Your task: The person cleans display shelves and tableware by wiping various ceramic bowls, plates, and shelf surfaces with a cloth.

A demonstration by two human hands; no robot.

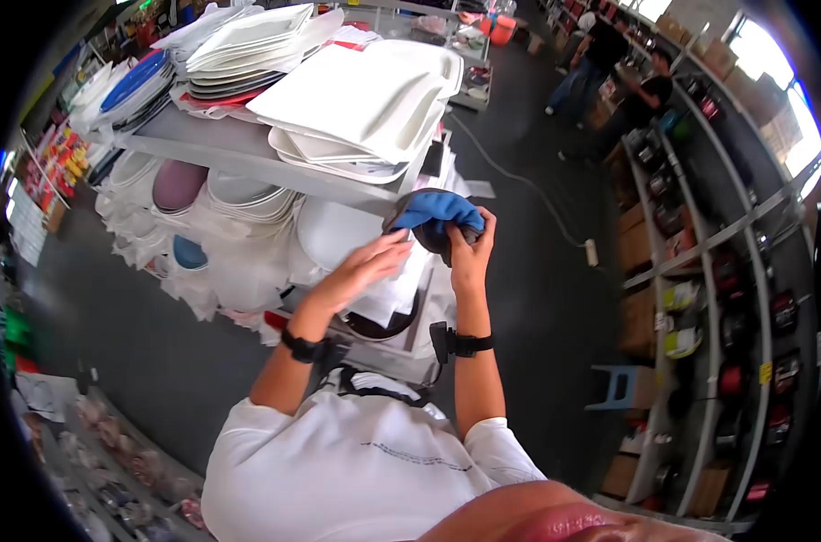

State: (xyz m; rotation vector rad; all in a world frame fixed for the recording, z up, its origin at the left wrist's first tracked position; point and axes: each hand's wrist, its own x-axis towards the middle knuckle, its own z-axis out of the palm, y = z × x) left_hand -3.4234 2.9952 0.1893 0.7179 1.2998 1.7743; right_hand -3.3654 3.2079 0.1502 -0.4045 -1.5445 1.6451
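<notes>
My right hand (473, 251) is closed on a dark, rounded thing (433, 237) with a blue cloth (439, 210) bunched over its top. Whether the dark part is a dish or something softer, I cannot tell. The thumb presses near the lower edge of the blue cloth, and the fingers curl behind it. On the other side, my left hand (374, 262) has its fingers stretched out, their tips close to the dark thing's left edge. It holds nothing that I can see. Both hands are just beyond the corner of the rack, and black bands circle both wrists.
White rectangular plates (347, 95) lie stacked on the upper shelf (202, 135), overhanging its edge. Wrapped dishes (248, 194) crowd the lower shelf. A white cable (519, 176) crosses the floor. A blue stool (620, 387) stands by the right shelving (699, 262). Two people (641, 95) are farther back.
</notes>
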